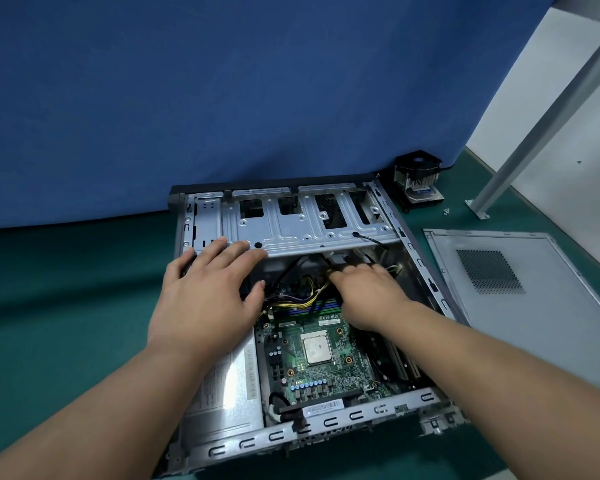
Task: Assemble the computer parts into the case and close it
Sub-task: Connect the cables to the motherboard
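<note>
Case (291, 233) open, hands (205, 299) inside, labels unreadable

Left hand (207, 299) lies flat, fingers (234, 249) spread; right hand (368, 292) reaches forward, fingers curled downward.

Desk (49, 306): green mat.
Middle: open case (326, 424).
Right edge: side panel (534, 306).
Far edge: cooler (418, 181), screws (446, 212).
</note>
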